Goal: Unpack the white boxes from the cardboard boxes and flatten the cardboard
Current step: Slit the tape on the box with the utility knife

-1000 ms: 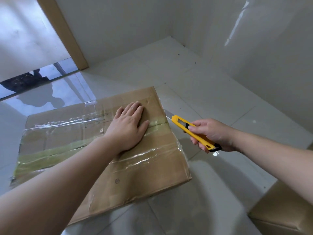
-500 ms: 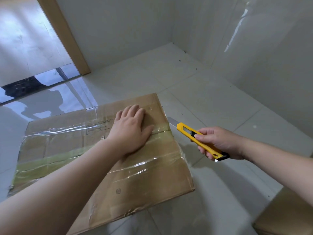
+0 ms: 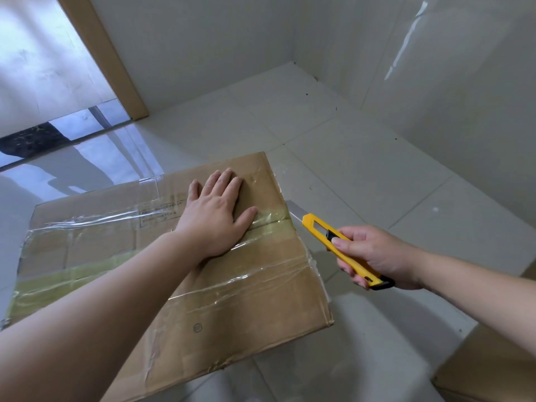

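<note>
Head view: my right hand [image 3: 377,256] is curled tight round the yellow knife [image 3: 345,250], blade out and pointing at the box's right edge, its tip just beside the end of the tape seam [image 3: 272,220]. That seam runs left to right across the cardboard box [image 3: 232,285], so I judge the cut goes leftward along it. My left hand [image 3: 216,219] lies flat, fingers straight, pressing the box top beside the seam, nearer than the knife.
</note>
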